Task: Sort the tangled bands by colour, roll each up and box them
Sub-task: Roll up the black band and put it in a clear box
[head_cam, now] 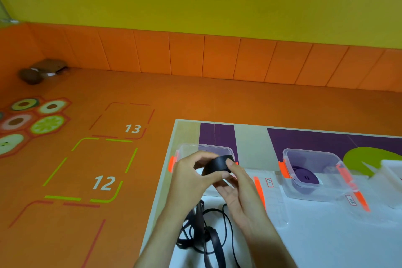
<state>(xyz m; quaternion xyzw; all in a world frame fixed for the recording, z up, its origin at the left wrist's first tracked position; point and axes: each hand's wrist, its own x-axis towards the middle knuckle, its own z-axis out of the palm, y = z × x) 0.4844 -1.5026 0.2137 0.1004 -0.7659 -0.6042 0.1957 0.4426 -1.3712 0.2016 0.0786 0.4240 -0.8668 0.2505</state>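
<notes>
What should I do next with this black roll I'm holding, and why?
Probably lower the black roll into the clear box just behind your hands. The left hand and right hand both grip it and it looks fully wound. What shows of that box looks empty, while the other box already holds a purple band. More loose black bands lie below your hands.
</notes>
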